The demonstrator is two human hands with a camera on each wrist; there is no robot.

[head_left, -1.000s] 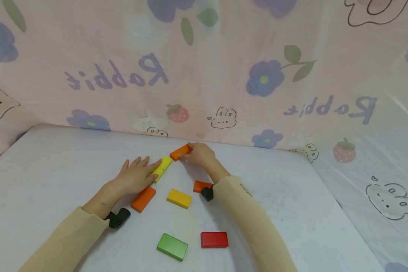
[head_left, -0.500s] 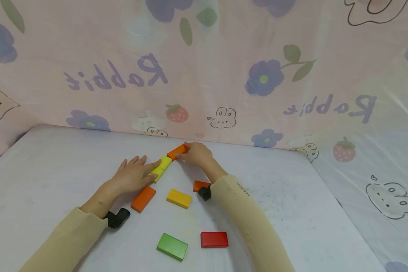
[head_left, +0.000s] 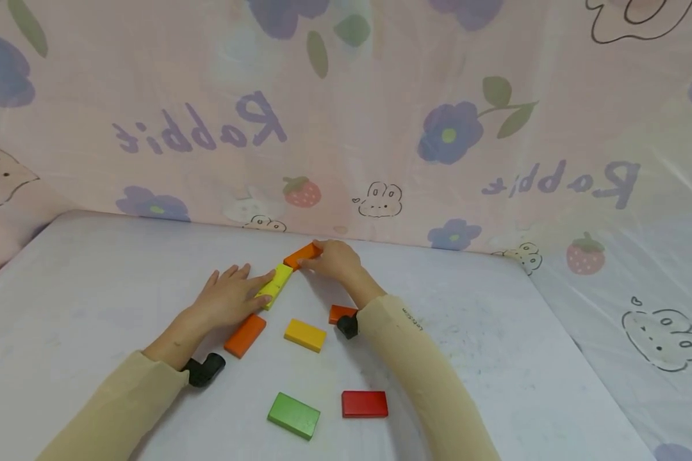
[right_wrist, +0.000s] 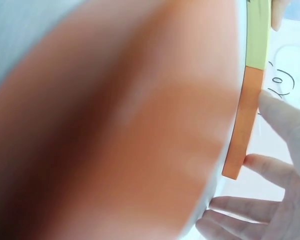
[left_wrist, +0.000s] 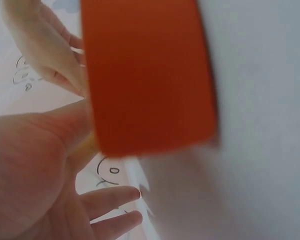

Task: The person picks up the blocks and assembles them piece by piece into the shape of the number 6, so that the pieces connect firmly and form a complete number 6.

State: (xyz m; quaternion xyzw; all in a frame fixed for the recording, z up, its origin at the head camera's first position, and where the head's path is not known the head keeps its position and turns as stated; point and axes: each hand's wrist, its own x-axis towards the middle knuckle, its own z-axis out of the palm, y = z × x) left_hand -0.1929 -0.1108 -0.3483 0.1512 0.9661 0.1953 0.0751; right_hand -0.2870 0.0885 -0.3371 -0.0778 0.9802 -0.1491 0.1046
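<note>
1. holding the far orange block [head_left: 301, 256] between thumb and index finger of the right hand [head_left: 336, 261], at the back of the tabletop [head_left: 496, 352], near the foot of the printed cloth [head_left: 346, 141].
2. resting thumb and index finger of the left hand [head_left: 229, 298] on the bright yellow block [head_left: 279, 280], with the other fingers straight and spread wide.
3. showing, in the right wrist view, the bright yellow block and the far orange block touching end to end, with a slight bend at the joint.
4. lying just beside the left hand, on its near side: the left orange block [head_left: 245, 335]; in the left wrist view, looming close and covering part of the thumb. cannot tell contact from a narrow gap.
5. lying between the two forearms, well apart from both hands: the golden yellow block [head_left: 305, 335].
6. partly hidden by the right sleeve [head_left: 421, 365] and the black wrist camera [head_left: 348, 326]: the right orange block [head_left: 341, 314]; blurred and very close in the right wrist view.
7. nearest the person, on the tabletop: the green block [head_left: 293, 415], slanted, and the red block [head_left: 364, 404] to its right, well apart from it.
8. reaching in from the left under a matching pale left sleeve [head_left: 118, 406], with another black camera [head_left: 205, 369] at the wrist.
</note>
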